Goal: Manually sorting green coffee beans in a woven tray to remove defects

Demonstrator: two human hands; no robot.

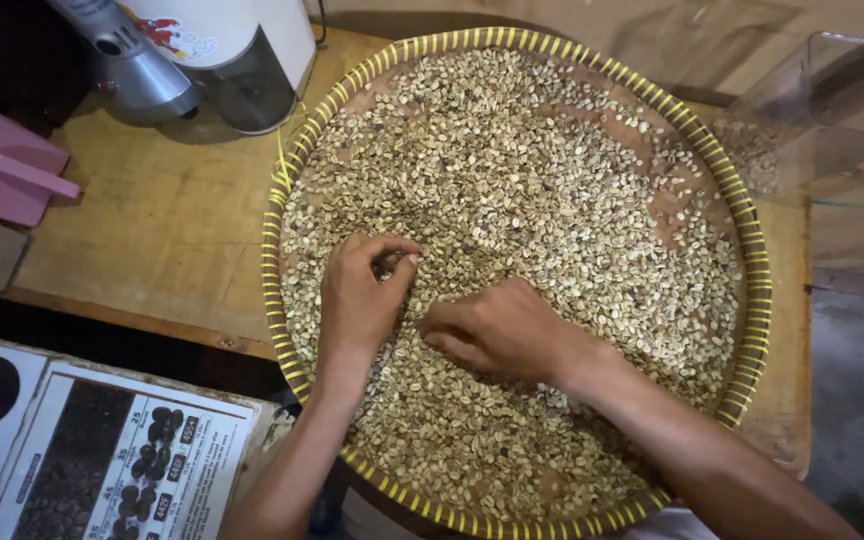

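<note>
My left hand (360,292) rests on the pale green beans (552,190) near the left rim of the round woven tray (274,215), thumb and fingertips pinched shut on a few beans directly beneath them. My right hand (497,328) lies just beside it toward the tray's centre, fingers curled down into the bean layer; whether they grip anything I cannot tell. The tray occupies the wooden table (167,215), its right side.

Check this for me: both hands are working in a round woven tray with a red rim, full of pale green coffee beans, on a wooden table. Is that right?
Not quite: the head view shows the woven tray's rim is yellow, not red. The rest holds: both the left hand and the right hand are in the pale green coffee beans, and the tray sits on a wooden table.
</note>
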